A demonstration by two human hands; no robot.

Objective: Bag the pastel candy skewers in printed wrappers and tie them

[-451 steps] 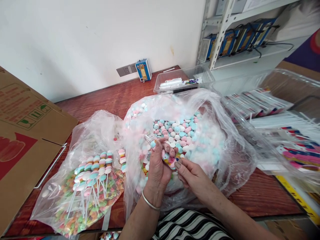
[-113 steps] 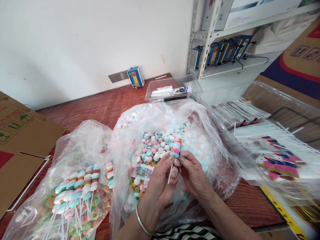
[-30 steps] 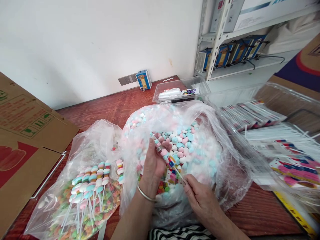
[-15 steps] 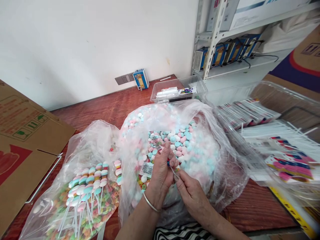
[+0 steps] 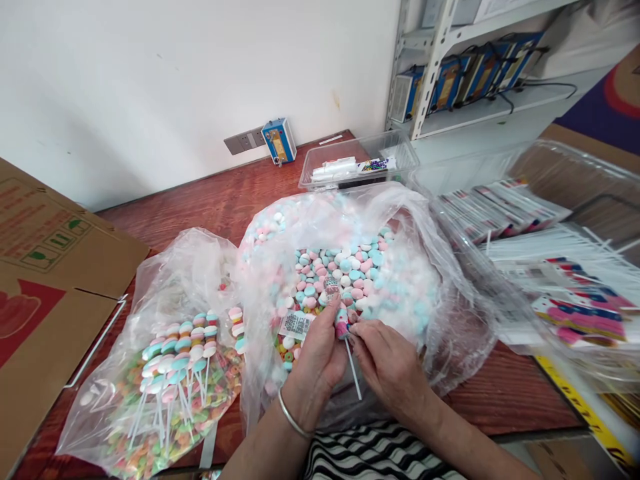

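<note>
My left hand [image 5: 320, 357] is closed round a white lollipop stick [image 5: 353, 370] with a small pink, blue and white printed wrapper [image 5: 342, 323] at its top. The bare end of the stick points down toward me. My right hand [image 5: 393, 360] pinches the wrapper's lower edge, where the stick comes out. Both hands are over a large open plastic bag [image 5: 450, 333] of pink, blue and white candies [image 5: 357, 280]. A clear printed label packet [image 5: 296, 325] lies on the candies beside my left hand.
Several candy skewers [image 5: 175, 353] lie on a bag of ring candies [image 5: 125, 447] at left. Cardboard boxes [image 5: 60, 267] flank the table [image 5: 200, 200]. On the right, a clear bin [image 5: 555, 157] holds white sticks and printed wrappers. Behind stand a small clear tray [image 5: 313, 160] and a blue device [image 5: 279, 141].
My right hand has shifted up the stick to the wrapper's edge, leaving the stick's lower end exposed. The wrapper now shows more between my hands. The view has tilted slightly.
</note>
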